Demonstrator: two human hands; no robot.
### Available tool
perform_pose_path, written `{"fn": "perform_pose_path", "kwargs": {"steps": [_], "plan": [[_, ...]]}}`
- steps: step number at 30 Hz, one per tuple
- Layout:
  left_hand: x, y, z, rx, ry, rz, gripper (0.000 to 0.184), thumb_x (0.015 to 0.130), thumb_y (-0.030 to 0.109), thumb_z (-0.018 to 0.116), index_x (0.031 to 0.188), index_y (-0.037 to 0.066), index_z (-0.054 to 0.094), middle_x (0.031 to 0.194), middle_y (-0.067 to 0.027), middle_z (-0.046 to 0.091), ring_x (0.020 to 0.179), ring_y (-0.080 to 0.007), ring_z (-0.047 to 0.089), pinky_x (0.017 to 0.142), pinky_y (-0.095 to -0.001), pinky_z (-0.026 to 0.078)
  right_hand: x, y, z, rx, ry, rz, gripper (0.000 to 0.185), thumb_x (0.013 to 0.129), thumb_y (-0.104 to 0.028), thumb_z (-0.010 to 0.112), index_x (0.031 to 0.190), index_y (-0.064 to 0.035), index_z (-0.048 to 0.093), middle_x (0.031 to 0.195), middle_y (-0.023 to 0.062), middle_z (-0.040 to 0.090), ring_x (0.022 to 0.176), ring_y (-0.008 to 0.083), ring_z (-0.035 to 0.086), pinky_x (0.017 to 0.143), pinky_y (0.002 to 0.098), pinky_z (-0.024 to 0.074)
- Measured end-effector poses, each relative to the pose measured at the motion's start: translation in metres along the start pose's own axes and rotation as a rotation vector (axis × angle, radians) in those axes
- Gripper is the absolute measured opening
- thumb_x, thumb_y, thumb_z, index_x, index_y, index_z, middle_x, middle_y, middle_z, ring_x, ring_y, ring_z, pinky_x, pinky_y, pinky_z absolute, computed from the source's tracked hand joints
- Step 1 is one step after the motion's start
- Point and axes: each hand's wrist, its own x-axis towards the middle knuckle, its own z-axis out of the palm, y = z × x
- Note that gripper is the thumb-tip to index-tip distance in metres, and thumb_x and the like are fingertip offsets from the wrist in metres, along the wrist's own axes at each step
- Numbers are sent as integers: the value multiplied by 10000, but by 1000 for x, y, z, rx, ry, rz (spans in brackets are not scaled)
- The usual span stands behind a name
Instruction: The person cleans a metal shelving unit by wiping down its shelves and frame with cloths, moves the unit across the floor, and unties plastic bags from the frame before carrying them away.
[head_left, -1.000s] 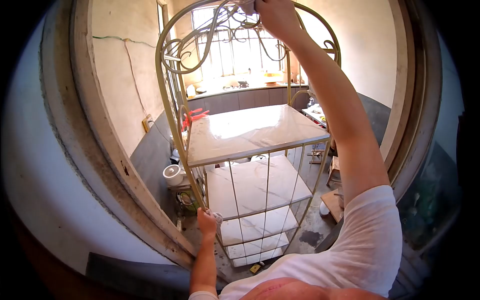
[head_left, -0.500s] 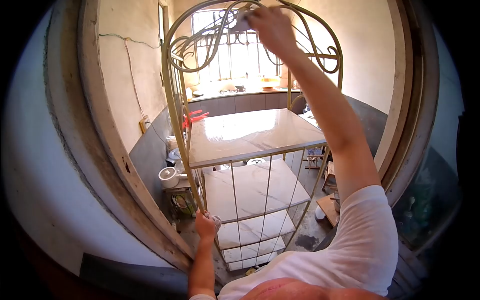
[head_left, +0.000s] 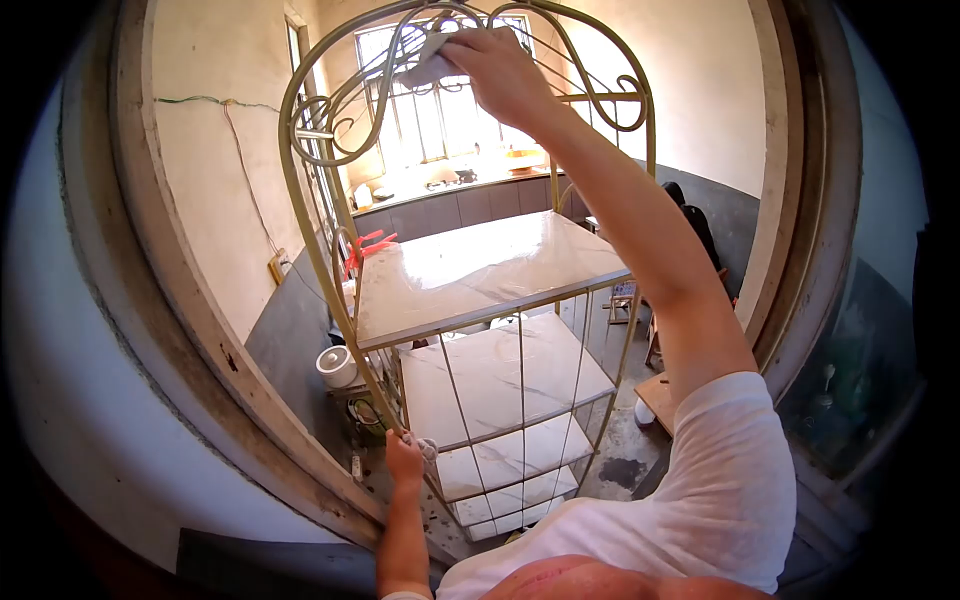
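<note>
A tall gold metal shelf rack [head_left: 288,150] with curled scrollwork at its top stands in front of me. My right hand [head_left: 500,78] is raised to the top scrollwork, closed on a grey cloth [head_left: 430,66] that lies against the metal curls. Low on the rack's left front post, my left hand [head_left: 404,460] is wrapped round the metal. Crumpled light fabric [head_left: 428,452] shows right at its fingers; whether the hand holds it too is hard to see. Marbled shelf boards, the top board [head_left: 490,270] among them, sit one below another in the frame.
A wooden door frame [head_left: 150,200] borders the rack on the left, with another jamb on the right. Behind are a barred window [head_left: 420,125] and a counter [head_left: 450,200]. A white pot [head_left: 337,367] stands at the left, a red strip [head_left: 370,250] hangs by the top shelf.
My right hand and the cloth have moved left and slightly down along the top scrollwork. The view has shifted, so the rack appears further left. My left hand keeps its hold on the post.
</note>
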Motion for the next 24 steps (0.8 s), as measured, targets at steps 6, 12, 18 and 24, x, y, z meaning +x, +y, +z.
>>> {"fn": "perform_pose_path", "kwargs": {"steps": [6,12,18,24], "plan": [[-2,10,1,58,70,-4,130,788,130,561,837,33,489,741,-171,553,712,-370,546,604,-417,431,-32,37,-42,196,123,9,361,695,79,503,1015,-53,605,1050,104,569,927,300,498,812,349,423],[-1,0,7,-30,68,-20,128,783,97,559,840,11,483,737,-190,543,707,-372,541,607,-411,422,-7,47,-18,-108,17,72,344,774,-12,439,1053,-138,595,1088,35,566,936,297,495,816,378,427],[-5,12,-1,-67,53,-12,115,778,78,564,832,20,480,726,-168,539,694,-357,541,610,-395,424,-9,74,-34,-4,84,15,358,720,57,468,1008,-107,602,1035,69,589,940,248,515,801,360,434],[-5,1,4,-46,94,23,116,773,78,574,831,32,485,715,-150,533,680,-346,537,600,-389,425,82,101,-38,-54,389,63,206,731,16,487,905,0,597,998,189,572,913,351,521,776,396,422]]}}
